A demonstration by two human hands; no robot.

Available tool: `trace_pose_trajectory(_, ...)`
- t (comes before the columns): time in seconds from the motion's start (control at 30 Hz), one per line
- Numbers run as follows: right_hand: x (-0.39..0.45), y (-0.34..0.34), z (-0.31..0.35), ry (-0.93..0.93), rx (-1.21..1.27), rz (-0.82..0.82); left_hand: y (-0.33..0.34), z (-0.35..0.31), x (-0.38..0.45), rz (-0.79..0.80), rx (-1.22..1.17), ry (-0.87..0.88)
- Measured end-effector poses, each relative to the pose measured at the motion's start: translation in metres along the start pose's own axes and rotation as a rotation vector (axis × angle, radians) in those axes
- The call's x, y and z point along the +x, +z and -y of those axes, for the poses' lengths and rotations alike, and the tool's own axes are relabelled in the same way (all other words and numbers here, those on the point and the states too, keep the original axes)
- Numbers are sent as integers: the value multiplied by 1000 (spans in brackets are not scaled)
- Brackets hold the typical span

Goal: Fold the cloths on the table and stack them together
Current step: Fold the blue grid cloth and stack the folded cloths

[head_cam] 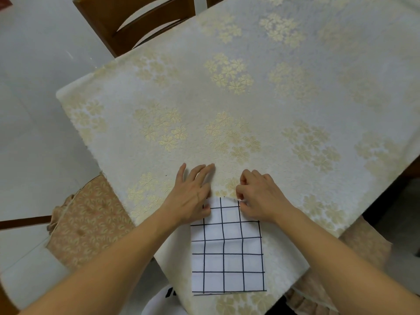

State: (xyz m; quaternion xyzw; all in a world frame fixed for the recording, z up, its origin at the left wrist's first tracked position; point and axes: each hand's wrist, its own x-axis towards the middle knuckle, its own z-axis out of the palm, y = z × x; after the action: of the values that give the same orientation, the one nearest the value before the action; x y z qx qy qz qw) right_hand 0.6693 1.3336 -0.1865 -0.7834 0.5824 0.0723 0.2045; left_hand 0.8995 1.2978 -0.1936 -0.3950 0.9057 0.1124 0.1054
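Checked cloth (228,253): white with a black grid, lying flat as a folded rectangle near the front edge of the surface (250,98), directly below the viewer. Its far edge sits under both hands; the near edge runs roughly parallel to the front of the surface.

Left hand (193,194): resting on the cloth's far left corner, fingers straight and spread, tips reaching past the cloth onto the patterned covering. Grip released, palm flat, pressing down.

Right hand (259,196): on the cloth's far right corner, fingers curled in, pinching the top edge of the fabric between thumb and fingertips. Grip grasping the cloth.

Both forearms bare, coming in from the lower corners toward the cloth.

Covering on the surface: cream, with pale gold clover-like clusters, hanging over the edge left and right of the cloth.

Beyond the cloth, at the far left side: wooden chair (136,21), back curved. Left of the cloth, below the surface edge: cushion (91,221) in tan leaf print.
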Motion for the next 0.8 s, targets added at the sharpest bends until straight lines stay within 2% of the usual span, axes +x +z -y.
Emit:
trace_pose_trajectory(0.2, -5, -3, -5, -2, 45, -63, -11, 0, 9, 64, -27, 10)
trace_pose_trajectory(0.4, -10, -12, -7, -13, 26, -32, -14, 7, 11, 53, -26, 28)
trace_pose_trajectory(0.8, -19, -8, -9, 44, 67, -133, -16, 2, 12, 80, -127, 22)
